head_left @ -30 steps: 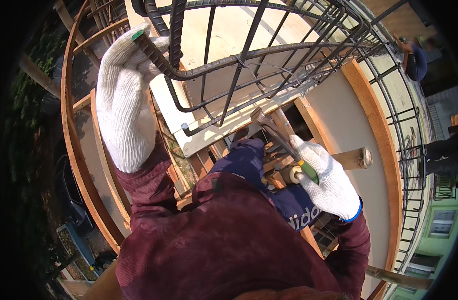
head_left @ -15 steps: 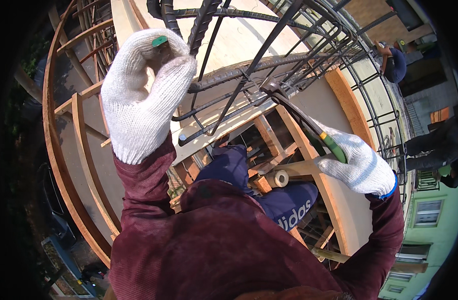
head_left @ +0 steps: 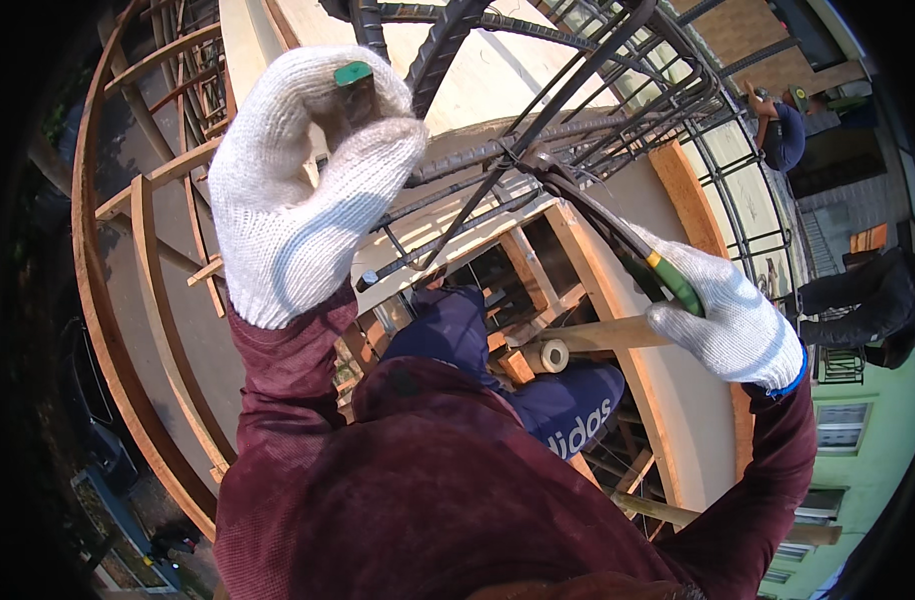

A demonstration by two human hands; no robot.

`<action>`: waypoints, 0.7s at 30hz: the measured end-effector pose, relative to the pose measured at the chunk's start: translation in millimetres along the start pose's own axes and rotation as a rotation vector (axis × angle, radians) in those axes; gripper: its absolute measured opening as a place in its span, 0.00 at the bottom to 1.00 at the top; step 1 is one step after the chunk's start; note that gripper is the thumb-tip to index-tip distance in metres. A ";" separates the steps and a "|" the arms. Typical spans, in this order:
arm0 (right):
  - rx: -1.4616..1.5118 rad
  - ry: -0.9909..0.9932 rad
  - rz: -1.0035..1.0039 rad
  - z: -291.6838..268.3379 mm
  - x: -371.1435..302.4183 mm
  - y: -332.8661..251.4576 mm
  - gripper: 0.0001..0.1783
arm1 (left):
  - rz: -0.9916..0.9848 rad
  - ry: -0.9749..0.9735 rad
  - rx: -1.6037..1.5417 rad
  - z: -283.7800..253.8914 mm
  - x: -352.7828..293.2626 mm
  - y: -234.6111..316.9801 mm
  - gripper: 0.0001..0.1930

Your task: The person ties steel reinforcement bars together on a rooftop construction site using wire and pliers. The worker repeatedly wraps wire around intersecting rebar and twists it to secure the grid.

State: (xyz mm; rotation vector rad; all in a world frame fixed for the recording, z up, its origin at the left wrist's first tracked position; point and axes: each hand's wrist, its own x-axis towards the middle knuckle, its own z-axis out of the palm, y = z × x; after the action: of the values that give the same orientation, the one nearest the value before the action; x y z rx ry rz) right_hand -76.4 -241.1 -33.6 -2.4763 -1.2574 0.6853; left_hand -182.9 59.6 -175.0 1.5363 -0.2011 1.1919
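Note:
My left hand (head_left: pixel 298 190), in a white knitted glove, is wrapped round the end of a ribbed steel bar (head_left: pixel 356 98) whose cut face is painted green. My right hand (head_left: pixel 733 318), gloved too, grips a pair of pincers (head_left: pixel 618 232) by green handles with yellow bands. The dark jaws are beside a crossing of the reinforcement cage (head_left: pixel 508 152), where a thin bar meets a thick ribbed one. Thin wire shows near the jaws, but I cannot tell whether they are clamped on it.
Timber beams (head_left: pixel 608 330) and openings lie below me. A round wooden pole (head_left: pixel 618 333) runs by my leg. Curved timber framing (head_left: pixel 113 330) stands at the left, above a drop. Another person (head_left: pixel 786 130) is at the far right, near a green building (head_left: pixel 868 430).
The pincers' jaws have come closer to the bar crossing. My left hand keeps its hold on the green-ended bar, and the whole view has shifted slightly.

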 end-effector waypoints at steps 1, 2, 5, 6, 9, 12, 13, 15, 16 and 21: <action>-0.017 0.024 -0.001 2.2 1.9 -1.7 0.37 | -0.002 0.000 0.028 -1.0 -0.1 0.5 0.23; -0.089 0.051 0.004 4.9 1.9 -3.9 0.37 | -0.005 -0.001 0.056 -1.9 0.2 1.6 0.23; -0.245 0.129 -0.010 14.5 -0.1 -5.9 0.36 | 0.001 0.008 0.077 -1.9 0.3 3.2 0.23; -0.262 0.149 -0.036 18.6 0.6 -2.7 0.36 | 0.005 0.013 0.074 -1.4 -0.1 3.7 0.23; -0.264 0.164 -0.091 20.8 1.2 -1.0 0.36 | -0.024 0.058 0.021 1.9 -1.0 8.6 0.23; -0.227 0.153 -0.083 22.3 -0.1 -3.2 0.36 | -0.060 0.060 0.000 5.2 -0.7 9.1 0.22; -0.229 0.144 -0.075 21.5 -0.1 -5.3 0.36 | -0.055 0.059 0.002 4.5 -1.1 9.0 0.22; -0.241 0.148 -0.070 21.6 -0.6 -6.2 0.36 | -0.044 0.056 0.004 2.6 -1.6 8.3 0.22; -0.254 0.161 -0.070 22.4 -1.4 -5.7 0.36 | -0.044 0.056 -0.004 3.1 -1.8 7.7 0.22; -0.266 0.161 -0.025 23.4 -2.6 -2.7 0.35 | -0.054 0.047 -0.036 4.0 -2.2 7.8 0.22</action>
State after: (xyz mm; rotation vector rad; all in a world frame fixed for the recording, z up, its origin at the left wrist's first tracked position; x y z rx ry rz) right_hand -91.9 -240.8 -51.5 -2.6562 -1.3930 0.3207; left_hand -187.0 52.6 -171.1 1.4718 -0.1486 1.1745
